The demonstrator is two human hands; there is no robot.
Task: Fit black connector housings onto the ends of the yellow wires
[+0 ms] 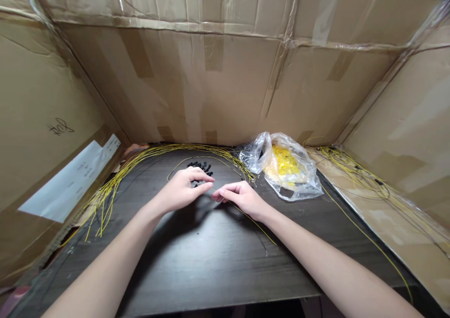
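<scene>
My right hand [241, 198] pinches a yellow wire [258, 226] between thumb and fingers. One length of that wire trails from under the hand toward the lower right and ends on the dark tabletop. My left hand [188, 186] hovers just to the left, thumb and index finger apart, close to my right fingertips. Partly hidden behind the left hand lies a small pile of black pieces [202, 168], too small to identify. A thin yellow strand [183, 159] curves around behind this pile.
A long bundle of yellow wires [140, 156] arcs along the back and left of the table [211, 271]. At the back right sits a clear plastic bag [305, 182] holding small yellow pieces [285, 161]. More wires [365, 177] lie on cardboard at right. Cardboard walls [225, 83] enclose the area.
</scene>
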